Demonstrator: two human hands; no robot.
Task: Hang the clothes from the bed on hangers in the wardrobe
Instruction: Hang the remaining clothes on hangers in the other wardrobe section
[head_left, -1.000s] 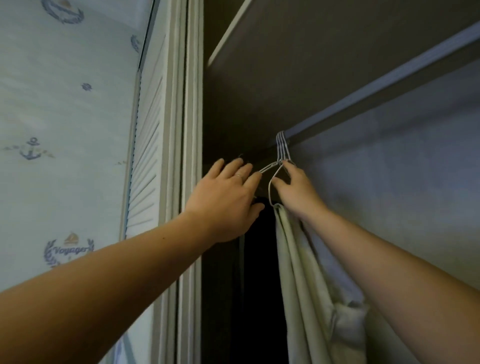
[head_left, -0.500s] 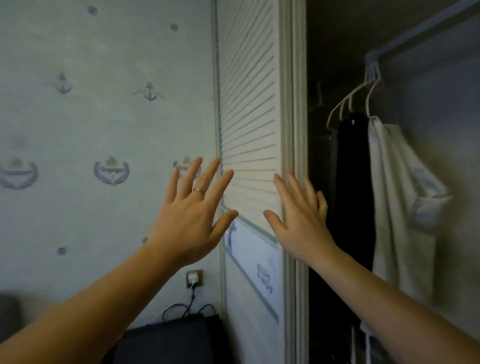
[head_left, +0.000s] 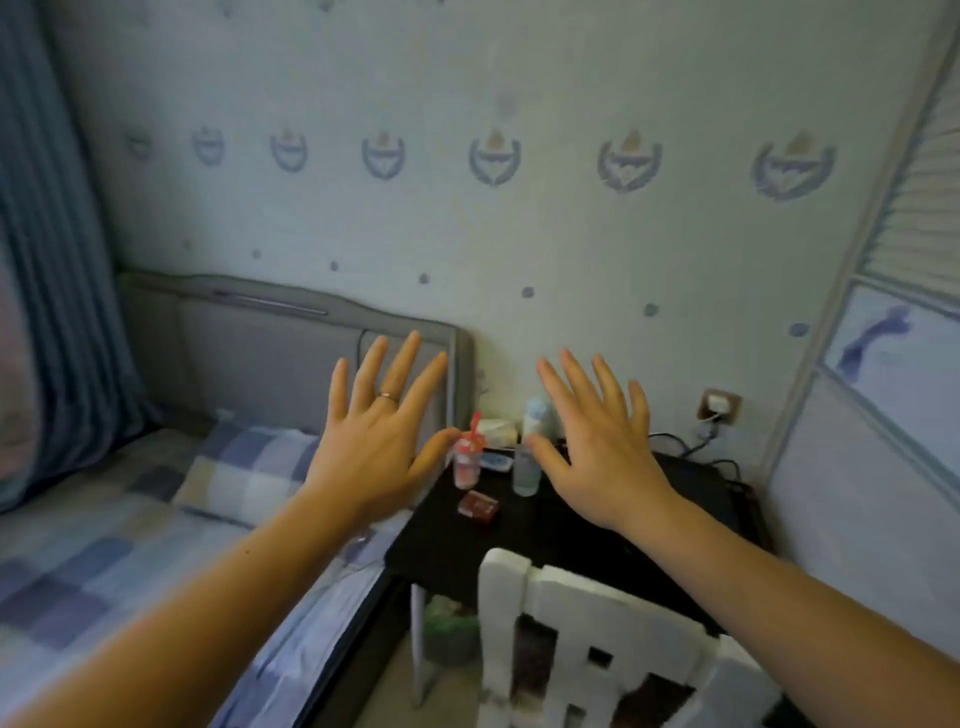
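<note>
Left hand (head_left: 374, 452) raised over the left edge of the black counter (head_left: 519, 535), back toward the camera, grip wide open with all fingers spread and nothing held; thin ring (head_left: 388, 396) on one finger. Right hand (head_left: 597, 457) raised over the middle of the counter, likewise turned away, grip just as open, fingers fanned, holding nothing and touching nothing. On the counter, between the two hands: pink lidded cup (head_left: 466, 457) with a red straw at the left, clear bottle (head_left: 525, 473) just right of it, small red box (head_left: 479, 505) lying flat nearer the front edge. Toward the counter's back edge, a pale packet (head_left: 497, 430) and a white tube (head_left: 537, 415), both blurred. Bed (head_left: 104, 545) close against the counter's left side, covered in blue and white checked bedding, checked pillow (head_left: 244, 467) lying by the grey headboard (head_left: 270, 353); not possible to tell whether any cloth there is a garment. Blue curtain (head_left: 57, 260) well left of the counter, beyond the bed. Wardrobe door (head_left: 914, 208) to the right of the counter, louvred above and panelled below, only its edge in view. Wall socket (head_left: 719, 405) behind the counter's right end, dark cables (head_left: 722, 462) trailing down from it onto the counter. White slatted chair back (head_left: 597, 613) in front of the counter, overlapping its near edge. Something green (head_left: 447, 623) underneath the counter, too blurred to name.
</note>
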